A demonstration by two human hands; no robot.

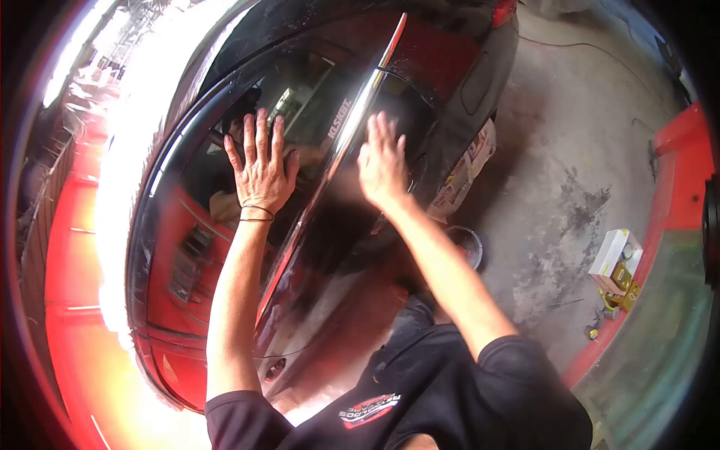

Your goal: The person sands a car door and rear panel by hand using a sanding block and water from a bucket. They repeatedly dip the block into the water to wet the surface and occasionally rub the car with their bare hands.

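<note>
My left hand (262, 169) lies with fingers spread over the dark side window (196, 169) of a black car, a thin dark band around its wrist. To its right, my right hand (384, 165) has its fingers stretched out and the thumb apart, slightly smeared by motion. It is over the glossy door panel (409, 101), beside the chrome trim strip (363, 97) that runs between window and door. Pale lettering (340, 118) shows on the glass along the strip. Neither hand shows anything in its fingers.
Printed paper (466, 171) hangs at the car's lower side, near a wheel (466, 246). On the right, a white box (616, 253) with yellow items stands by a red-framed glass panel (660, 337). Dark stains mark the concrete floor (540, 217). A cable crosses it at the top right.
</note>
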